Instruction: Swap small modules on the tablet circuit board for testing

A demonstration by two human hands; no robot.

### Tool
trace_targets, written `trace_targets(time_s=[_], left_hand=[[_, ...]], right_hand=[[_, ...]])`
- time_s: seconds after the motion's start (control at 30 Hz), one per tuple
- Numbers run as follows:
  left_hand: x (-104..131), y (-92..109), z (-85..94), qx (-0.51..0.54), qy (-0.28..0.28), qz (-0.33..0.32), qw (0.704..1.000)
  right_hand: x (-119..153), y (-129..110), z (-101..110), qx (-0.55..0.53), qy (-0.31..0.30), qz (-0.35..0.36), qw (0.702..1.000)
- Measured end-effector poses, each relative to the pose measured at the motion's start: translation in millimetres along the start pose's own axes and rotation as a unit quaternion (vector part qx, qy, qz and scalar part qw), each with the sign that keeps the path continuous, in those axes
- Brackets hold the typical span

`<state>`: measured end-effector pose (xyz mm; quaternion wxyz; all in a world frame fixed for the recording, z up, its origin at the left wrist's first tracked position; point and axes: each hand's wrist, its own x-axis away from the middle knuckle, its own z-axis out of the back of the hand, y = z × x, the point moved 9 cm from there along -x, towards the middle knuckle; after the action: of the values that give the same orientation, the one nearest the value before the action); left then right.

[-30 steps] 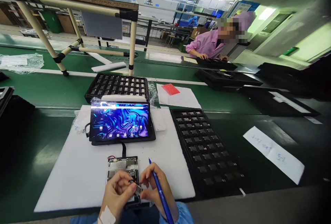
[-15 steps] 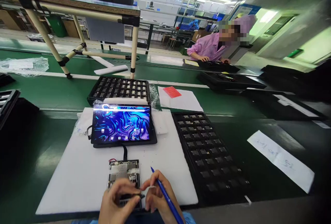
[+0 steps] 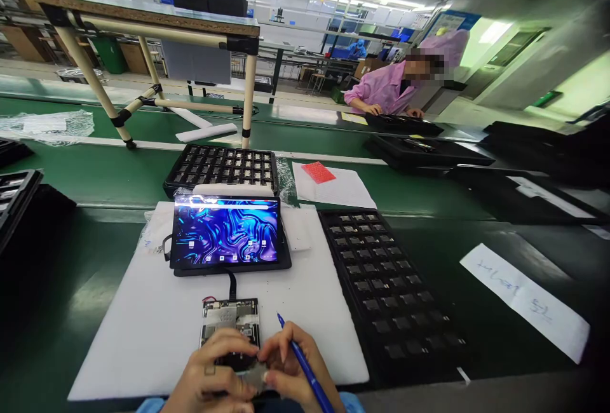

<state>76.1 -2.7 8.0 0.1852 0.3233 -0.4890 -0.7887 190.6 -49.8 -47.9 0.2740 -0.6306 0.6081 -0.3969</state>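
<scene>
Close to the front edge, my left hand [image 3: 214, 372] and my right hand [image 3: 298, 362] meet with their fingertips closed around a small flat grey piece [image 3: 256, 375], whose kind I cannot make out. A blue pen [image 3: 305, 365] also rests in my right hand, running between thumb and index finger with its tip pointing up and away. Just behind my left fingers lies a bare circuit board assembly [image 3: 229, 321], its near part covered by the hand. A black ribbon cable [image 3: 232, 286] joins it to a lit tablet screen [image 3: 226, 232] propped up behind.
White foam sheet [image 3: 124, 337] lies under the work. To its right is a black tray [image 3: 381, 279] of small modules; another such tray [image 3: 222, 165] sits behind the screen. A red sheet [image 3: 319, 173] lies on white paper. Across the bench a person [image 3: 386, 92] works.
The thing between my fingers showed as a small dark part and now shows a flat grey face. My left hand has turned and moved slightly lower. The pen stays in my right hand.
</scene>
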Motion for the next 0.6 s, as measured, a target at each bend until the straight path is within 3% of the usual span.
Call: trace_targets(time_s=[0.1, 0.2, 0.3, 0.37, 0.47, 0.6], left_hand=[[4, -20, -2.2, 0.02, -0.073, 0.091, 0.993], [8, -35, 3.7, 0.027, -0.066, 0.134, 0.988], [2, -35, 16.5, -0.054, 0.003, 0.079, 0.995], [-3, -30, 18.0, -0.156, 0.029, 0.026, 0.987], [-8, -21, 11.3, -0.282, 0.048, -0.051, 0.957], [-8, -25, 1.1, -0.349, 0.038, -0.073, 0.933]], right_hand=[[-1, -6, 2, 0.098, -0.024, 0.018, 0.995], [-6, -13, 22, 0.172, 0.049, 0.08, 0.981], [-10, -14, 52, 0.212, 0.18, 0.14, 0.95], [-14, -10, 63, 0.228, 0.232, 0.15, 0.933], [-19, -9, 63, 0.27, 0.242, 0.157, 0.919], [-19, -16, 54, 0.31, 0.228, 0.169, 0.908]])
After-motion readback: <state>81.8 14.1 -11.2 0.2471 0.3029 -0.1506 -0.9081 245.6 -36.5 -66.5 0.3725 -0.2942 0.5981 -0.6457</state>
